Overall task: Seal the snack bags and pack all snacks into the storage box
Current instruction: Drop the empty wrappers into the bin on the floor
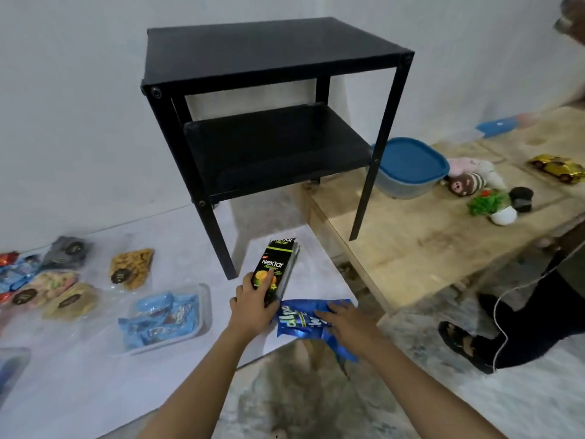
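My left hand (251,307) grips a black and green Nextar snack box (278,267) at its lower end, tilted up off the white table (95,391). My right hand (345,321) lies flat on a blue foil snack bag (300,321) at the table's right corner, fingers spread over it. A clear storage box (202,312) with several blue wrapped snacks (158,321) stands left of my left hand. Clear bags of cookies (131,269) and other snacks (68,301) lie at the far left.
A black two-tier side table (269,90) stands behind the snacks. On the wooden platform (411,248) to the right sit a blue-lidded container (408,166), plush toys (468,182), a small plant (493,205) and a gold toy car (558,167). A person's sandalled foot (465,343) is at right.
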Demonstrator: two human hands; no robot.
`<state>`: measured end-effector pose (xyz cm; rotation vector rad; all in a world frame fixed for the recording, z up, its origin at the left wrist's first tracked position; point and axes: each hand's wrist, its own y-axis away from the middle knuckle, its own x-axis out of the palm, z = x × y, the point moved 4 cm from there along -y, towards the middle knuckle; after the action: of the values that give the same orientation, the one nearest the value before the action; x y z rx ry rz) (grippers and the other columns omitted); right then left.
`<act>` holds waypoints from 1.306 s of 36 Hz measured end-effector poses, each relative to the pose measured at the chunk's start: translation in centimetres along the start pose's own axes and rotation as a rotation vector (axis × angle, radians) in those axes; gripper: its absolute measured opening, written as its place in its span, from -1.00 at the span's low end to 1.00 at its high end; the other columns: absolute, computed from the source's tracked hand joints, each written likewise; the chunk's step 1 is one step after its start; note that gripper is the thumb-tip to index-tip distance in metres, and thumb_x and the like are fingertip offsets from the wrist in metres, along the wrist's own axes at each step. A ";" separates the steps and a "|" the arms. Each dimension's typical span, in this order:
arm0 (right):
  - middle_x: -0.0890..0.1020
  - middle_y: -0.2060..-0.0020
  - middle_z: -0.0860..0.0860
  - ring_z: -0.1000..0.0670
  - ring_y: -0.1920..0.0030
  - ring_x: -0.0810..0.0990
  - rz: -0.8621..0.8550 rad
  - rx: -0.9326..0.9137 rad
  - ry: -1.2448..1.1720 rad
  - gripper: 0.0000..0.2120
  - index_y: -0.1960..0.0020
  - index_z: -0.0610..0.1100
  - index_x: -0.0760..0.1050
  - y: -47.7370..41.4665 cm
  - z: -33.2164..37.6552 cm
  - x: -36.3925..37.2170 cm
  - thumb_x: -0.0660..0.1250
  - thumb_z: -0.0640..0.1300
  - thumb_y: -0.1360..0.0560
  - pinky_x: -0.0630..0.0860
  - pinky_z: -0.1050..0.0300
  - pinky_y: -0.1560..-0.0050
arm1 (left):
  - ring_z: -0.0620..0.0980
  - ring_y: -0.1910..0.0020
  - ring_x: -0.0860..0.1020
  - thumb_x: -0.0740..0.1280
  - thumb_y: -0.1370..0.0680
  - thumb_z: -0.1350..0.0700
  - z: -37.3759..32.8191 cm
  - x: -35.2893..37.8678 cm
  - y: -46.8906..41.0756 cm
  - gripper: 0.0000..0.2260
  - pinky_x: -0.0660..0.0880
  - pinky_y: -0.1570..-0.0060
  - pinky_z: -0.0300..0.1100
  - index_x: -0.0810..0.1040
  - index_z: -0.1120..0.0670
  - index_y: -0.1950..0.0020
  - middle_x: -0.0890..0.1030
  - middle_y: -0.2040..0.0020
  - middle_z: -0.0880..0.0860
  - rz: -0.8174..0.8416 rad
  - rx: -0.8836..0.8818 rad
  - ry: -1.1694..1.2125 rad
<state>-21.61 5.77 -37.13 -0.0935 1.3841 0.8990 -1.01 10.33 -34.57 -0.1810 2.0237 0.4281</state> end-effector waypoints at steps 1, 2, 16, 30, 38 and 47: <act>0.20 -0.50 -0.04 -0.13 -0.46 0.21 -0.002 0.012 -0.074 -0.58 -0.46 0.10 0.23 0.7 0.0 -0.5 0.07 -0.13 -0.63 0.34 0.05 -0.32 | 0.19 -0.37 0.21 0.22 -0.54 -0.10 -0.2 -0.2 0.8 -0.41 0.23 -0.31 0.09 0.01 -0.18 -0.50 0.09 -0.47 0.13 -0.010 -0.018 0.014; 0.29 -0.46 -0.06 -0.12 -0.40 0.31 -0.022 0.032 -0.173 -0.60 -0.42 0.11 0.30 1.6 0.1 -1.0 0.12 -0.15 -0.61 0.37 0.13 -0.27 | 0.19 -0.38 0.21 0.22 -0.54 -0.10 -0.4 -0.5 1.6 -0.41 0.23 -0.31 0.09 0.01 -0.19 -0.50 0.08 -0.47 0.12 -0.020 -0.036 0.027; 0.50 0.10 -0.16 -0.13 0.24 0.47 -0.141 -0.179 -0.052 -0.34 -0.45 0.37 -0.19 12.6 4.1 -3.8 0.09 -0.12 -0.59 0.28 0.09 0.40 | 0.13 -0.42 0.21 0.27 -0.52 -0.09 -1.0 -3.2 17.8 -0.41 0.24 -0.34 0.06 0.09 -0.21 -0.48 0.14 -0.46 0.09 -0.289 -0.221 0.257; 0.55 -0.18 -0.13 -0.11 0.00 0.55 0.066 -0.735 0.019 -0.35 -0.45 0.36 -0.16 16.3 29.5 2.7 0.12 -0.12 -0.60 0.48 0.03 0.00 | 0.12 -0.42 0.22 0.32 -0.49 -0.08 16.2 -5.7 43.3 -0.40 0.24 -0.35 0.03 0.13 -0.24 -0.46 0.14 -0.46 0.08 -0.623 -0.738 0.403; 0.44 0.30 0.07 0.03 0.29 0.47 0.245 -1.002 0.147 -0.34 -0.47 0.33 -0.13 20.5 49.3 11.9 0.12 -0.15 -0.59 0.36 0.19 0.26 | 0.09 -0.36 0.29 0.30 -0.50 -0.07 28.3 -4.7 61.7 -0.40 0.30 -0.27 -0.05 0.13 -0.21 -0.48 0.19 -0.42 0.07 -0.763 -1.082 0.443; 0.54 -0.23 -0.08 -0.13 -0.11 0.55 0.384 -1.273 0.287 -0.34 -0.46 0.35 -0.09 28.9 68.1 24.4 0.12 -0.14 -0.55 0.44 0.05 -0.06 | 0.15 -0.40 0.23 0.28 -0.51 -0.09 36.7 -1.3 81.9 -0.40 0.29 -0.32 -0.01 0.09 -0.19 -0.49 0.13 -0.47 0.13 -0.856 -1.458 0.518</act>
<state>13.90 74.66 -29.48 -0.9711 0.8826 2.0428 4.83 99.79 -30.72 -2.0857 1.4535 1.2660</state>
